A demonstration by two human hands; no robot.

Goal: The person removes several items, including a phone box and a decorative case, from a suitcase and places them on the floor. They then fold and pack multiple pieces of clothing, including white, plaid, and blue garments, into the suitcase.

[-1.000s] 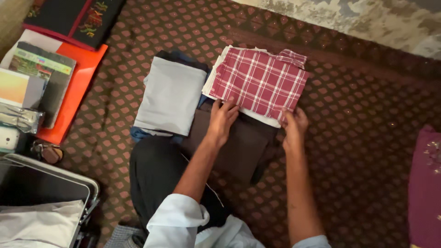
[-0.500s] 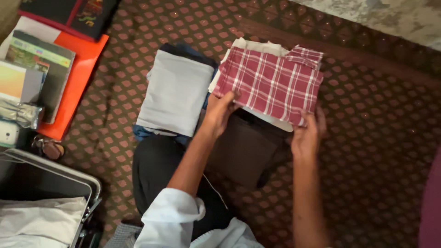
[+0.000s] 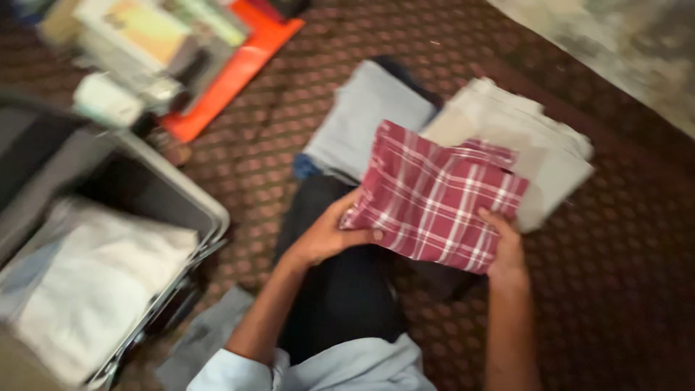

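Checked cloth (image 3: 438, 203), red and white, folded, lifted clear of the carpet (image 3: 601, 289) and held above the lap. Left hand (image 3: 329, 235) closed on its near left edge, thumb on top. Right hand (image 3: 503, 250) closed on its near right corner, fingers curled over the top face. Long axis across the view, from lower left to upper right, right end slightly farther from the body; flat face up, tilted a little toward the camera.

Just behind the cloth: a pale folded stack (image 3: 528, 141), its near edge partly covered by the cloth; whether touching, cannot tell. Left of that, a grey folded garment (image 3: 365, 119) over something blue. Open suitcase (image 3: 174, 195) at left with white fabric (image 3: 94, 282) inside, rim close to the left knee. Orange folder (image 3: 232, 72) and blurred papers beyond it. Open carpet to the right and in front of the right hand; left side crowded. Picture blurred throughout.
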